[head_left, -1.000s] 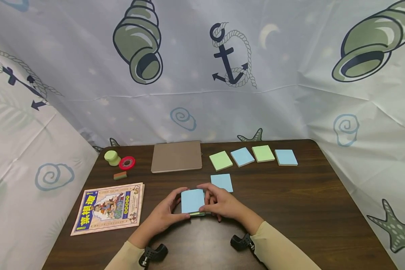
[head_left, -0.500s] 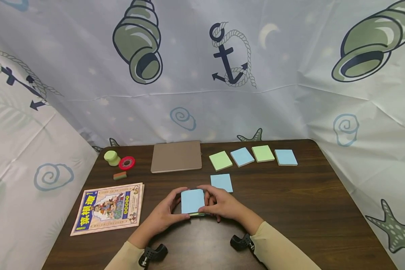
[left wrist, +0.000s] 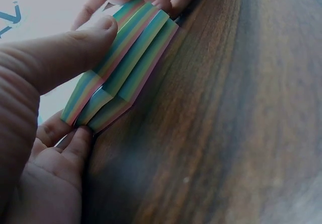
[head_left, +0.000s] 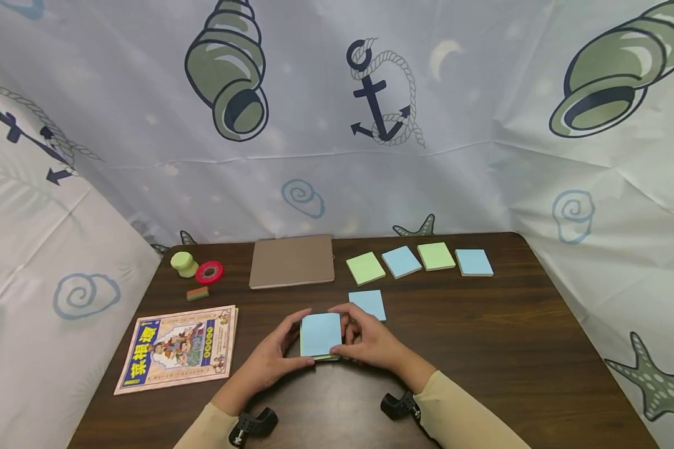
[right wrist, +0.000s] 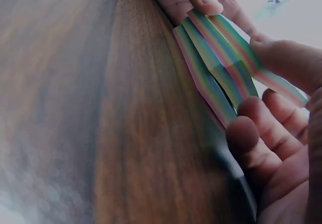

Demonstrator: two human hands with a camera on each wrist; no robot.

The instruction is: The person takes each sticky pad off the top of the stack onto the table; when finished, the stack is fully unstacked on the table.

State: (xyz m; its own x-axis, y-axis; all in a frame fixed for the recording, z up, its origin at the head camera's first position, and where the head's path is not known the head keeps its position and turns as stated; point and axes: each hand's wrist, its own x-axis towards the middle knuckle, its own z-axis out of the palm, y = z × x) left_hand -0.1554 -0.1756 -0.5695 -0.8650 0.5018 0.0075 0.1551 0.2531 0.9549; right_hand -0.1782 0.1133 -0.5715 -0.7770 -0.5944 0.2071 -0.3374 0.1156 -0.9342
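Note:
A small stack of square sticky note pads (head_left: 321,335), blue on top with pale green edges under it, is between both hands close to the table. My left hand (head_left: 272,352) grips its left side, thumb on the front edge and fingers round the side. On the right, my right hand (head_left: 367,337) pinches the stack with its thumb at the front corner and a finger at the back. Rainbow-striped sides of the sticky note pads (left wrist: 126,58) show in the left wrist view, layers slightly fanned. In the right wrist view, curled fingertips (right wrist: 242,133) lie against the lower sticky note pads (right wrist: 204,65).
Just behind the hands lies a blue sticky note pad (head_left: 369,304). Further back are two green pads (head_left: 366,268) and two blue ones (head_left: 474,262). A brown notebook (head_left: 292,262), illustrated booklet (head_left: 176,349), red tape roll (head_left: 209,272), green round object (head_left: 184,264) and striped eraser-like block (head_left: 198,294) sit leftward.
The right hand's lower fingers have tucked in beside the stack. The top blue pad has shifted slightly, showing a green edge at its left. The left hand keeps its grip.

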